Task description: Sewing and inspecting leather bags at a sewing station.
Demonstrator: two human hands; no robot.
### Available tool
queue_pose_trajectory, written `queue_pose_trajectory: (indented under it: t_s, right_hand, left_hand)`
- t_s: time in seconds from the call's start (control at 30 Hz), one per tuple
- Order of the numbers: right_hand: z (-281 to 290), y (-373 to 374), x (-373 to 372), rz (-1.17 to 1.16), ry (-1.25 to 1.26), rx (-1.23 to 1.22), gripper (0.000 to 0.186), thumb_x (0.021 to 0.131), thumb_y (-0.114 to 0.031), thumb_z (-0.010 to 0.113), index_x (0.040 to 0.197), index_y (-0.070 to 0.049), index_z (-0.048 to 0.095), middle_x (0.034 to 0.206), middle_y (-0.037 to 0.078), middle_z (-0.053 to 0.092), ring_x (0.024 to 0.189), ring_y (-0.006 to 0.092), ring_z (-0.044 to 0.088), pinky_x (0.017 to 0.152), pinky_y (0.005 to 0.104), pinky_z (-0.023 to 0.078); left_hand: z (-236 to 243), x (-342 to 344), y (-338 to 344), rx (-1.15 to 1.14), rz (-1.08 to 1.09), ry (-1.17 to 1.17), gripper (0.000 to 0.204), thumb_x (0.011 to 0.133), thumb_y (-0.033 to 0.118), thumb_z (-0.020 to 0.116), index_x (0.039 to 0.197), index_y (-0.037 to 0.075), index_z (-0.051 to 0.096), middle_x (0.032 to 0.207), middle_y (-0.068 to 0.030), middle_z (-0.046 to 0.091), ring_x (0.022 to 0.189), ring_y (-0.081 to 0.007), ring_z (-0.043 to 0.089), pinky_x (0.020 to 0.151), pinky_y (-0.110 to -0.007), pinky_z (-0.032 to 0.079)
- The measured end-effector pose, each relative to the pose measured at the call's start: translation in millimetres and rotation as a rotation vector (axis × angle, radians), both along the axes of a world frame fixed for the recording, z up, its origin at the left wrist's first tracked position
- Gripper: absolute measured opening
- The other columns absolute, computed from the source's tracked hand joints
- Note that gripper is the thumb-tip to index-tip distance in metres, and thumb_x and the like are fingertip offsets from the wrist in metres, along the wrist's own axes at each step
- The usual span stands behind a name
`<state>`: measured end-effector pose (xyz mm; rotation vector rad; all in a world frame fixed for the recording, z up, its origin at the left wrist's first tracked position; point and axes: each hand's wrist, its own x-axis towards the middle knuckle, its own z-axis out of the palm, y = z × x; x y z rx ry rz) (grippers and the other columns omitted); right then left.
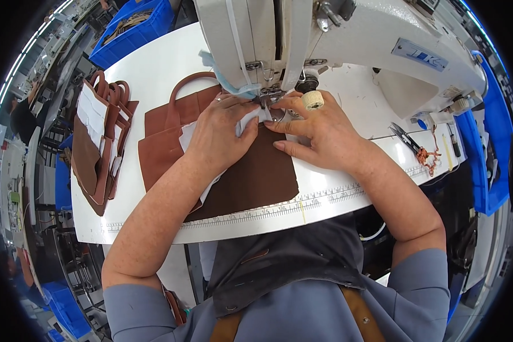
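A sewing machine [256, 40] stands over the white table, its needle area at the middle top. Under it lies a brown bag panel [154, 154] with a looped handle [179, 94], partly covered by dark brown fabric [251, 171] and white lining [248, 118]. My left hand [219, 128] is closed on the white lining just left of the presser foot; its fingertips are partly hidden. On the right, my right hand [322, 128] has its fingers spread, fingertips touching the work beside the foot. The thumb rests by the dark fabric's upper right edge.
A stack of brown bag pieces with handles [100, 142] lies on the table's left. Thread snips [403, 137] and tangled orange thread [427, 158] are at the right. A ruler strip [256, 215] follows the near edge. Blue bins [134, 28] stand beyond the table.
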<state>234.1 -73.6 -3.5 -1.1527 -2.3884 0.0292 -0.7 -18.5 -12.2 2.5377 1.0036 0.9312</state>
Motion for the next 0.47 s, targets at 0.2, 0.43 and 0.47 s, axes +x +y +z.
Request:
queue_pose_trajectory:
  t_s: [0.2, 0.43, 0.47]
  right_hand:
    - [-2, -4, -1, 0.030, 0.018, 0.061, 0.035, 0.085, -0.035, 0.076, 0.115, -0.017, 0.079, 0.106, 0.007, 0.065, 0.103, 0.0277, 0.056, 0.093, 0.0414, 0.043]
    - [-1, -4, 0, 0.055, 0.021, 0.030, 0.033, 0.080, -0.028, 0.080, 0.108, -0.012, 0.079, 0.107, 0.006, 0.066, 0.102, 0.0252, 0.056, 0.089, 0.0416, 0.044]
    - [-1, -3, -1, 0.061, 0.024, 0.005, 0.033, 0.080, -0.029, 0.080, 0.109, -0.013, 0.079, 0.109, 0.006, 0.066, 0.101, 0.0255, 0.056, 0.089, 0.0421, 0.044]
  left_hand:
    - [1, -2, 0, 0.040, -0.058, -0.020, 0.030, 0.085, 0.012, 0.075, 0.112, 0.000, 0.074, 0.112, -0.0197, 0.073, 0.105, -0.0369, 0.069, 0.093, -0.042, 0.055]
    - [22, -12, -11, 0.207, 0.013, 0.232, 0.037, 0.081, 0.025, 0.082, 0.115, 0.011, 0.074, 0.131, -0.0137, 0.066, 0.126, -0.0367, 0.056, 0.114, -0.051, 0.035]
    - [23, -15, -16, 0.236, 0.000, 0.294, 0.039, 0.082, 0.027, 0.082, 0.117, 0.013, 0.074, 0.134, -0.0136, 0.064, 0.130, -0.0369, 0.053, 0.118, -0.052, 0.029]
